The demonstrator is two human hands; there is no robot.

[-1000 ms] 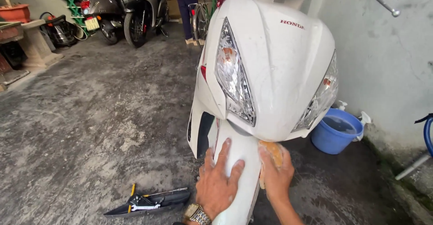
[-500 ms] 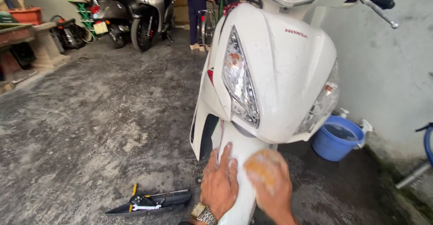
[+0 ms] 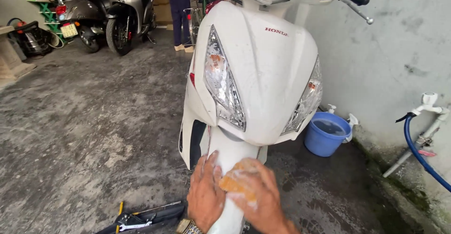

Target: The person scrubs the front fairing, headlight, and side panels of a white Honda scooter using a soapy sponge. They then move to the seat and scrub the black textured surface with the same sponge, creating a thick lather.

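- Sponge (image 3: 238, 181): orange, soapy, pressed on white scooter's (image 3: 263, 74) front fender (image 3: 230, 154), low between both hands.
- Since a second ago: shifted up and leftward across fender; scrubbing under way.
- Right hand (image 3: 260, 199): grip closed over sponge.
- Left hand (image 3: 205, 191): flat on fender, holding nothing.
- Counted: one sponge, one blue bucket (image 3: 327, 133), two parked motorbikes (image 3: 105, 11) behind.

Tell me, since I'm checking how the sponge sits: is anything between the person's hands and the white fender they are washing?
Only the sponge: the right hand presses it onto the front fender. The left hand lies bare on the fender beside it.
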